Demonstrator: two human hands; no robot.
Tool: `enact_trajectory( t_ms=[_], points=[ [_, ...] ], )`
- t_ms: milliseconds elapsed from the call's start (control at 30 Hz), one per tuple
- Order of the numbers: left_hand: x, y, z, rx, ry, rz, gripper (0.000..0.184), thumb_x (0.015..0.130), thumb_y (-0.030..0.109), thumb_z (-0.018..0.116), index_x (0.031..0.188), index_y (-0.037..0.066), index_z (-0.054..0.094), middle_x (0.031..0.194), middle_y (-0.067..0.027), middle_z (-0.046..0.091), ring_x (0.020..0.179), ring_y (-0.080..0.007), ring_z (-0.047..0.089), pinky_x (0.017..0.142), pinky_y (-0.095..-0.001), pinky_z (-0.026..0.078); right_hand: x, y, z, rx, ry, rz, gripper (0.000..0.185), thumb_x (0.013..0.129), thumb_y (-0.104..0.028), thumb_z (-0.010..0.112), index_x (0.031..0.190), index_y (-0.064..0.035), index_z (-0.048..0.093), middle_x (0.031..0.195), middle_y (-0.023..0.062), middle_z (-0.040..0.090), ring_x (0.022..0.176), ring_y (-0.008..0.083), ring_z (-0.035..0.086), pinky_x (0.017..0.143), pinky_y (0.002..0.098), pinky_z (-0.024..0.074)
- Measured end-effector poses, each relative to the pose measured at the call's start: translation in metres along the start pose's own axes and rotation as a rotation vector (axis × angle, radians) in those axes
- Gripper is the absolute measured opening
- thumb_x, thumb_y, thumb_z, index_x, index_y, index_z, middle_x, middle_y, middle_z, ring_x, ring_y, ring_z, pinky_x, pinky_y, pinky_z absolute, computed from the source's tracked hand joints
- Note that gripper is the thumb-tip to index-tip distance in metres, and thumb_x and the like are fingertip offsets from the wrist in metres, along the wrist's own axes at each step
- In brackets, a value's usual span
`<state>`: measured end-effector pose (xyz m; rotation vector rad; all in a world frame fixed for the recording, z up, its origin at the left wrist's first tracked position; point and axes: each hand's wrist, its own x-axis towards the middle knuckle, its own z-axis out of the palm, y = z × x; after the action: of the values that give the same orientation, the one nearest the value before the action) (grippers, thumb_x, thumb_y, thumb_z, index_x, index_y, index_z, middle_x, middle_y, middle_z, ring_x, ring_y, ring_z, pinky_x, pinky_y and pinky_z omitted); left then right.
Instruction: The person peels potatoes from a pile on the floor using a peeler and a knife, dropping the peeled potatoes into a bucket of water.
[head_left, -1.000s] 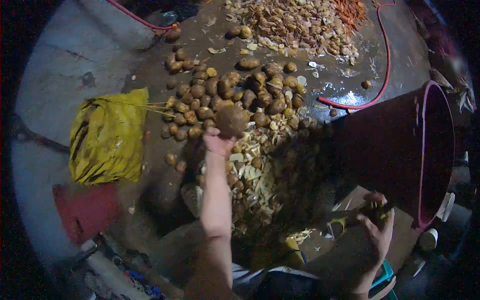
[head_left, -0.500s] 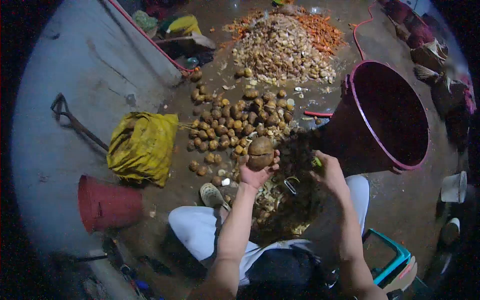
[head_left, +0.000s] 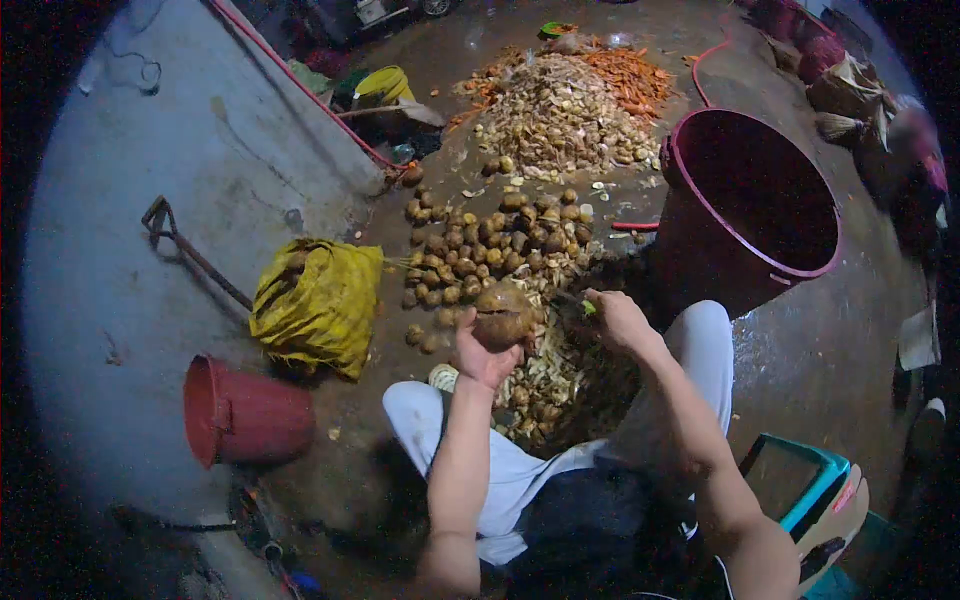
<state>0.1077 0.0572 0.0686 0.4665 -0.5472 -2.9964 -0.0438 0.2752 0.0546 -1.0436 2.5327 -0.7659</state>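
My left hand (head_left: 488, 358), palm up with the fingers curled, holds a large round brown root vegetable (head_left: 506, 314) that has a dark crack across it. Close by on its right, my right hand (head_left: 622, 320) is closed around a small green-handled tool (head_left: 588, 308). A dark narrow part of that tool points toward the vegetable; its exact kind is hard to make out. Beneath and between the hands lies a heap of pale peelings (head_left: 545, 375). Just beyond are many unpeeled brown root vegetables (head_left: 480, 245) on the wet floor.
A large dark red tub (head_left: 735, 215) leans at the right. On the left are a yellow sack (head_left: 318, 305), a red bucket (head_left: 255, 410) and a long-handled tool (head_left: 205, 262). Farther off lies a pile of pale pieces (head_left: 555, 115) beside orange scraps (head_left: 630, 80). A teal crate (head_left: 800, 490) is at lower right.
The view has shifted. My right hand has come closer to the brown root vegetable, bringing the green-handled tool near it. My left hand still holds the vegetable, now tilted differently.
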Motion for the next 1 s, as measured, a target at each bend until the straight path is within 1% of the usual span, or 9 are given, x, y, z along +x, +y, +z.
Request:
enact_trajectory(
  t_ms=[133,167,333,433,600,767,900,967,1000],
  points=[
    [0.002,-0.006,-0.003,-0.003,0.009,0.228,0.067,0.076,0.032,0.064,0.131,-0.001,0.044,0.123,-0.0211,0.055,0.111,-0.0388,0.056,0.093,-0.0470,0.050,0.003,0.002,0.008,-0.032,-0.041,0.018,0.057,0.070,0.003,0.062,0.126,-0.0083,0.056,0.101,0.0245,0.065,0.095,0.0403,0.062,0.086,0.0462,0.0503],
    [0.002,-0.002,-0.008,-0.036,-0.087,0.073,0.066,0.074,0.023,0.066,0.131,-0.002,0.043,0.126,-0.0205,0.053,0.114,-0.0370,0.054,0.099,-0.0449,0.047,0.009,0.009,0.013,0.042,0.022,-0.053,0.049,0.071,-0.007,0.069,0.119,-0.0036,0.058,0.101,0.0240,0.065,0.092,0.0379,0.064,0.083,0.0427,0.0500],
    [-0.003,-0.017,-0.010,0.069,0.087,0.155,0.067,0.069,0.019,0.068,0.128,-0.002,0.046,0.121,-0.0186,0.057,0.109,-0.0373,0.058,0.096,-0.0454,0.049,0.015,0.007,0.000,0.307,0.119,-0.076,0.043,0.076,-0.010,0.071,0.118,-0.0038,0.061,0.105,0.0202,0.067,0.097,0.0316,0.066,0.087,0.0390,0.0499],
    [-0.003,-0.022,-0.015,0.264,0.018,0.200,0.067,0.067,0.018,0.069,0.127,-0.002,0.047,0.120,-0.0171,0.058,0.107,-0.0347,0.059,0.095,-0.0447,0.050,0.019,-0.001,-0.003,0.738,0.208,-0.072,0.029,0.083,-0.021,0.073,0.102,-0.0005,0.065,0.099,0.0100,0.070,0.090,0.0157,0.063,0.085,0.0331,0.0479],
    [-0.013,-0.029,-0.002,0.440,-0.026,0.285,0.073,0.061,0.009,0.067,0.130,0.002,0.046,0.123,-0.0166,0.055,0.114,-0.0336,0.056,0.100,-0.0495,0.046,0.028,0.006,0.004,0.702,0.289,-0.109,0.026,0.083,-0.021,0.073,0.097,-0.0007,0.064,0.094,0.0085,0.069,0.089,0.0151,0.062,0.087,0.0320,0.0465],
    [-0.016,-0.032,0.008,0.046,-0.014,0.202,0.072,0.062,0.027,0.061,0.128,0.002,0.048,0.121,-0.0158,0.057,0.108,-0.0364,0.058,0.087,-0.0479,0.053,0.027,0.002,0.008,0.735,0.289,-0.203,0.020,0.086,-0.016,0.069,0.097,-0.0009,0.061,0.085,0.0002,0.062,0.082,0.0084,0.054,0.075,0.0267,0.0461],
    [-0.013,-0.033,-0.003,0.014,0.076,0.145,0.071,0.070,0.036,0.055,0.132,0.003,0.045,0.125,-0.0164,0.055,0.107,-0.0401,0.056,0.083,-0.0531,0.051,0.025,0.014,0.007,0.695,0.269,-0.095,0.023,0.082,-0.011,0.070,0.099,0.0003,0.061,0.088,0.0032,0.064,0.085,0.0104,0.056,0.077,0.0278,0.0467],
    [-0.008,-0.031,-0.010,0.055,0.117,0.153,0.070,0.073,0.038,0.056,0.133,0.004,0.043,0.125,-0.0168,0.055,0.108,-0.0399,0.056,0.082,-0.0531,0.051,0.022,0.017,0.001,0.379,0.286,-0.135,0.043,0.074,-0.017,0.077,0.111,-0.0034,0.061,0.097,0.0200,0.066,0.097,0.0317,0.065,0.085,0.0371,0.0487],
    [-0.007,-0.029,-0.014,-0.046,0.143,0.124,0.069,0.077,0.040,0.058,0.135,0.004,0.042,0.127,-0.0162,0.054,0.110,-0.0390,0.055,0.083,-0.0532,0.051,0.018,0.015,0.005,0.391,0.287,-0.127,0.043,0.074,-0.017,0.077,0.111,-0.0034,0.061,0.097,0.0200,0.066,0.097,0.0317,0.065,0.085,0.0371,0.0487]
  ],
)
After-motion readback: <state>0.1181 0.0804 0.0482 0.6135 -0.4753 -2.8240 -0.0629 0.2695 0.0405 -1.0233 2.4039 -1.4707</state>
